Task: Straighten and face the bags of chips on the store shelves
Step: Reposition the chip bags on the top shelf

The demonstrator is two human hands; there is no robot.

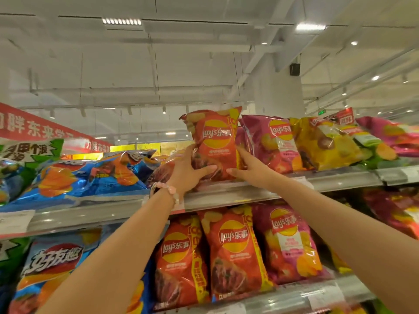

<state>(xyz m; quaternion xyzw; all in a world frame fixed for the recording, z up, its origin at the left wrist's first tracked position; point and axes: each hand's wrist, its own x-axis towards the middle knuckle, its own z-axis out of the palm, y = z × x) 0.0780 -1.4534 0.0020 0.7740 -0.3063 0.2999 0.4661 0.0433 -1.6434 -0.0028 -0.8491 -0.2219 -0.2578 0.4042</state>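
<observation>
top shelf, chip bags on it

One bag of chips stands up on the top shelf, with the left hand on its left side and the right hand on its right side. More bags lean just to its right, and other bags lie flat to its left. On the lower shelf, right under it, a row of bags stands side by side.
</observation>
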